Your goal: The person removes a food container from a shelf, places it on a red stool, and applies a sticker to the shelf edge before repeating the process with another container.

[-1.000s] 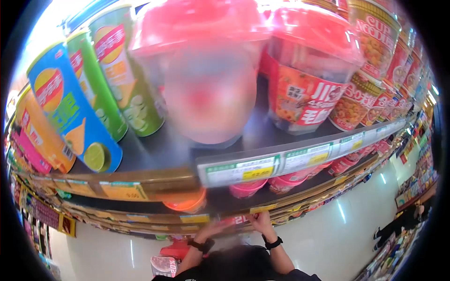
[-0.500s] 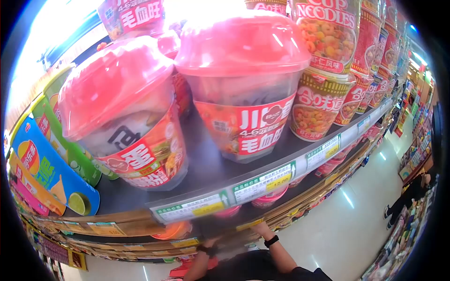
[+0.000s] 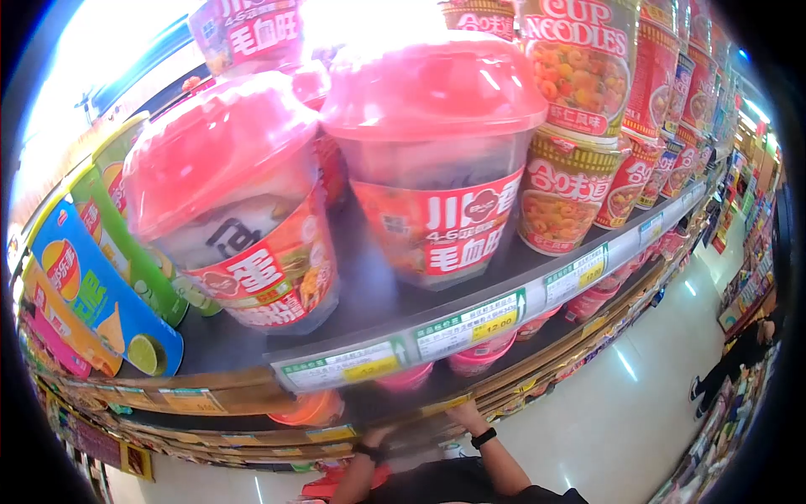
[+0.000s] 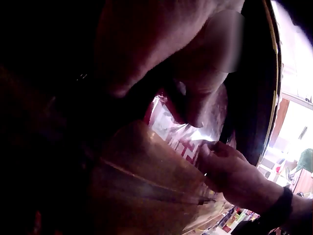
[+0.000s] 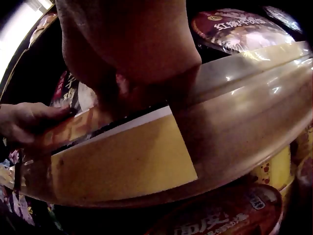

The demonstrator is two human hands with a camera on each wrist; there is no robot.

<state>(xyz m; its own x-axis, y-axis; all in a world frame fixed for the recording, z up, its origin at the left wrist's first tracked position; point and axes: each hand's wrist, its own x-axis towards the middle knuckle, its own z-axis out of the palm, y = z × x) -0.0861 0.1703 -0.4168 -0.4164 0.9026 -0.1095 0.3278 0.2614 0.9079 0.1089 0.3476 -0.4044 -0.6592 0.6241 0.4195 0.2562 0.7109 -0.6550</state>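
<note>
My left hand [image 3: 378, 435] and right hand [image 3: 467, 412] reach in at a lower shelf, partly hidden by its edge in the head view. Between them is a glossy red package [image 4: 188, 148] with white print, dim in both wrist views; I cannot tell its exact kind. The left wrist view has my right hand [image 4: 239, 171] pinching its near side with curled fingers, while my left hand's fingers [image 4: 198, 105] come down over it from above. In the right wrist view my left hand [image 5: 29, 120] holds the package's end, thumb along its surface.
Cups with pink domed lids [image 3: 432, 92] and Cup Noodles [image 3: 562, 197] stand on the upper shelf, beside chip canisters [image 3: 105, 290]. A price-tag rail [image 3: 403, 353] runs along its edge. Noodle bowls [image 5: 242, 32] sit on the lower shelf. Another person [image 3: 739, 361] stands in the aisle.
The head view has swung, bringing the pink-lidded cups into clearer view. Both hands, earlier in fuller view with the red package, are now more covered by the shelf; little differs over the last half second.
</note>
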